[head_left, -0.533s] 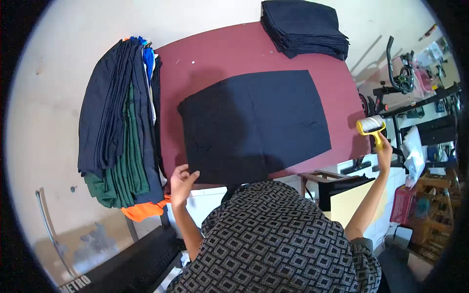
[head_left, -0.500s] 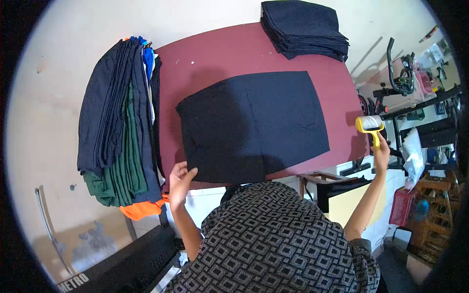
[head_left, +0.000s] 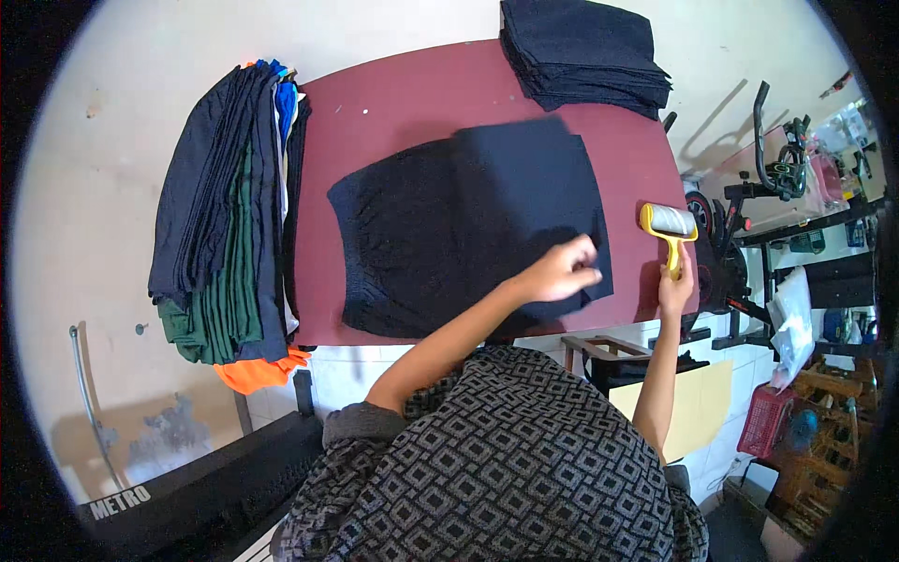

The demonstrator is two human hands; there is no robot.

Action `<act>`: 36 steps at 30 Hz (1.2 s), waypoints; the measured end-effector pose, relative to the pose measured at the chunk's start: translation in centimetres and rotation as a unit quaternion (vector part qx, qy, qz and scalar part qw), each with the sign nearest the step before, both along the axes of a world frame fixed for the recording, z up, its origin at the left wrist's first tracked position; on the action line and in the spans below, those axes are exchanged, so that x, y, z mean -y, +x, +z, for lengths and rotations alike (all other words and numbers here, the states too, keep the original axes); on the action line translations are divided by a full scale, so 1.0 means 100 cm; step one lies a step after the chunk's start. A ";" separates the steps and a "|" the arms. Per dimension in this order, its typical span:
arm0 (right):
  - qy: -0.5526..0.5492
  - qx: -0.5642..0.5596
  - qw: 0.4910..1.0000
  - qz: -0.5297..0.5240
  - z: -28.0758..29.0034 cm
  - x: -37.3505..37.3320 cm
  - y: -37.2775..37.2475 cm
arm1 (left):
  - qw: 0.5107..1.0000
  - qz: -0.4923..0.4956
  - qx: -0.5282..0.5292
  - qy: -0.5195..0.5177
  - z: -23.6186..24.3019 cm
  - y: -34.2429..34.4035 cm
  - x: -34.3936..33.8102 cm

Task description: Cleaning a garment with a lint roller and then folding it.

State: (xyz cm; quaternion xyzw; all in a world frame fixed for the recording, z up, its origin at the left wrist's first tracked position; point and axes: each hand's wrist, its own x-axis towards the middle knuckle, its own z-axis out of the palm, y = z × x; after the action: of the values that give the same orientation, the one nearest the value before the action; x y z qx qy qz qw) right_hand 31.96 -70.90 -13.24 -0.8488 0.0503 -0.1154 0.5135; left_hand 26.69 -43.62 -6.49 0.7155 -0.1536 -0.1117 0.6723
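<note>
A dark navy garment [head_left: 403,234] with a gathered band at its left end lies on the maroon table [head_left: 393,112]. Its right half has a blurred layer [head_left: 506,169] over it, skewed from the layer below. My left hand [head_left: 567,272] reaches across to this right part, fingers curled at the fabric; whether they grip it is unclear. My right hand [head_left: 676,279] grips the yellow handle of a lint roller [head_left: 670,222] near the table's right edge, its white head upward.
Navy, green and other hanging fabrics [head_left: 206,206] line the left. A folded dark stack [head_left: 585,56] sits at the back. An exercise bike [head_left: 763,169], pink basket [head_left: 763,421] and wooden chair frame [head_left: 599,347] are right. A black padded bar [head_left: 206,478] is lower left.
My left hand has moved from the garment's lower left corner to its right part. A layer has shifted over the right half, exposing the gathered band. The roller moved slightly left.
</note>
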 end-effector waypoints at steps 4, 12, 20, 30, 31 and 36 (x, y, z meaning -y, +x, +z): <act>-0.115 0.038 0.992 -0.033 0.006 -0.006 -0.008 | 0.985 -0.152 -0.070 0.030 0.015 -0.017 -0.015; -0.225 -0.041 0.971 0.066 0.039 -0.068 -0.047 | 0.749 0.486 0.049 0.447 -0.036 -0.107 -0.192; -0.177 -0.195 0.957 0.122 0.023 -0.083 -0.042 | 0.767 0.500 -0.166 0.365 -0.057 -0.186 -0.260; 0.129 -0.190 0.967 0.107 0.126 -0.091 0.006 | 0.861 0.411 -0.283 -0.097 0.034 -0.155 -0.300; 0.204 -0.205 0.944 0.158 0.153 -0.089 0.006 | 0.841 0.469 -0.220 -0.157 0.043 -0.160 -0.306; 0.455 0.042 0.877 0.147 0.237 -0.085 -0.034 | 0.800 0.415 -0.030 -0.433 0.141 -0.173 -0.294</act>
State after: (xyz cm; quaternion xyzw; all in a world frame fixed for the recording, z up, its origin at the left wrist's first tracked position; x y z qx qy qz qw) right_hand 28.58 -62.38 10.42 -0.5132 -0.0496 -0.0384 0.8560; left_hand 9.36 -14.26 7.56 0.3417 0.1462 0.2347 0.8982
